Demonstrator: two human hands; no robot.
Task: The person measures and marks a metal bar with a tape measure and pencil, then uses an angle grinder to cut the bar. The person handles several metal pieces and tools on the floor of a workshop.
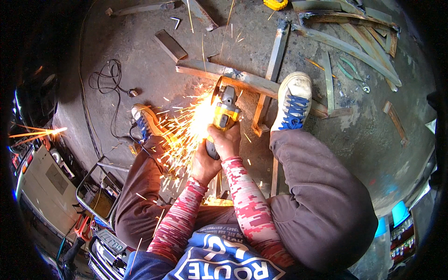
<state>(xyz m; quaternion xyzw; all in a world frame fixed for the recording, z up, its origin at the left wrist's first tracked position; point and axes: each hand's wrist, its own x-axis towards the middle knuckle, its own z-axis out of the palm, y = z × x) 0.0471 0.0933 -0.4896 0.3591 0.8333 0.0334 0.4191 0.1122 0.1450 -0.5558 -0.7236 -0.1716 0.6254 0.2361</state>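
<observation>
Both my hands are closed round a yellow and black angle grinder (226,112). My left hand (204,164) wraps the rear of its body, lower down, and my right hand (227,140) grips it just behind the yellow housing. The grinder's disc (216,89) stands on edge at a rusty steel bar (252,83), and a bright spray of sparks (186,128) pours down and to the left. That bar lies across a second steel bar (275,56); weld marks show on it. My right shoe rests at the bar's right end.
A black cable (112,77) lies coiled at the left. Steel offcuts (347,35), green-handled pliers (351,69) and a flat strip (328,84) are at the right. A yellow tape measure (276,4) sits at the far edge. A metal-framed stand (100,186) is beside my left leg.
</observation>
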